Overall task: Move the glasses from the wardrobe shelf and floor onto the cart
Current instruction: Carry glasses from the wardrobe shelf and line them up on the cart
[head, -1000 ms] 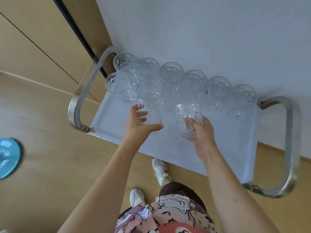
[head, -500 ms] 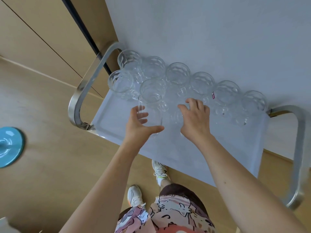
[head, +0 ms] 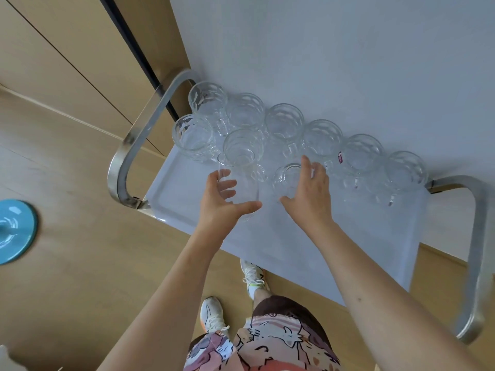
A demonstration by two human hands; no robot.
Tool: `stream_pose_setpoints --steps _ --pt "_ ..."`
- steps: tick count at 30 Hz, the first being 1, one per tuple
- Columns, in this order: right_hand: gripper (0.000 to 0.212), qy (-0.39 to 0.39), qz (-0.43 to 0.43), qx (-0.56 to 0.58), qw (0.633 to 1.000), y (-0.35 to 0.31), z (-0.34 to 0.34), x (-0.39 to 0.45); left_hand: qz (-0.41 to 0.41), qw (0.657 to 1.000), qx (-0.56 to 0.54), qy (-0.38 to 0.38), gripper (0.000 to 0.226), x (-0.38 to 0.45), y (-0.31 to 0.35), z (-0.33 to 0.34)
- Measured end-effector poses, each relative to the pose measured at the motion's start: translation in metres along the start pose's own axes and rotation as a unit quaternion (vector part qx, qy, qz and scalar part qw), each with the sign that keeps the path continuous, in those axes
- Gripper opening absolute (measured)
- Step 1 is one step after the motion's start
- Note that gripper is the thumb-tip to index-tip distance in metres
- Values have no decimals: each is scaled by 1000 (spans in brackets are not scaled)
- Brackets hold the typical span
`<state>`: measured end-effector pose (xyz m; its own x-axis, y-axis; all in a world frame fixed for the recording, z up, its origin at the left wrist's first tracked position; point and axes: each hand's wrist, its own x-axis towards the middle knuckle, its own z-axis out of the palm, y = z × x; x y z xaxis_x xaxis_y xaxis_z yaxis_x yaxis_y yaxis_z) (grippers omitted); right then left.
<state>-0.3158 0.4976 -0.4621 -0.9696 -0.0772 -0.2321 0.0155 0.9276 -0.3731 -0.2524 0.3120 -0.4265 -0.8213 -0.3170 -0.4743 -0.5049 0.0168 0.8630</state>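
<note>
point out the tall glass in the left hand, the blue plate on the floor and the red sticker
tall glass (head: 242,188), head view, side wall
blue plate (head: 16,231), head view, centre
red sticker (head: 340,158), head view, its face

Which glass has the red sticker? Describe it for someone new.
Start at the pale blue cart tray and follow the back row of glasses along the wall. The stickered glass is second from the right end, beyond the right hand. It alone bears a small red label.

Wood floor (head: 80,277) throughout. Blue round dish (head: 14,231) lies flat on the floor at far left. Tan cabinet panels (head: 67,49) stand beyond the floor, upper left, ending at a dark vertical strip (head: 128,44). Pale grey wall (head: 348,62) sits right of that strip. Two white sneakers (head: 214,314) on the floor, bottom centre, below patterned pink shorts (head: 267,346).
</note>
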Motion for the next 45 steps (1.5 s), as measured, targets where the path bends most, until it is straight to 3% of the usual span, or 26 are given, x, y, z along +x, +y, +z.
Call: stream_pose_setpoints --steps 7,19,28,33,45 --pt "97 21 -4 78 997 -1 -3 11 1 1000 2 2 90 2 1 1" --pt "93 36 -7 117 992 -11 3 20 2 1000 29 1 92 7 6 2" --pt "92 27 0 109 994 -21 2 13 7 999 47 -1 93 4 7 -5" --pt "86 68 8 45 997 -31 -2 -1 22 998 50 -11 94 0 5 -20" --pt "78 113 40 17 993 -105 23 -99 81 993 35 -74 94 -22 -9 -110"
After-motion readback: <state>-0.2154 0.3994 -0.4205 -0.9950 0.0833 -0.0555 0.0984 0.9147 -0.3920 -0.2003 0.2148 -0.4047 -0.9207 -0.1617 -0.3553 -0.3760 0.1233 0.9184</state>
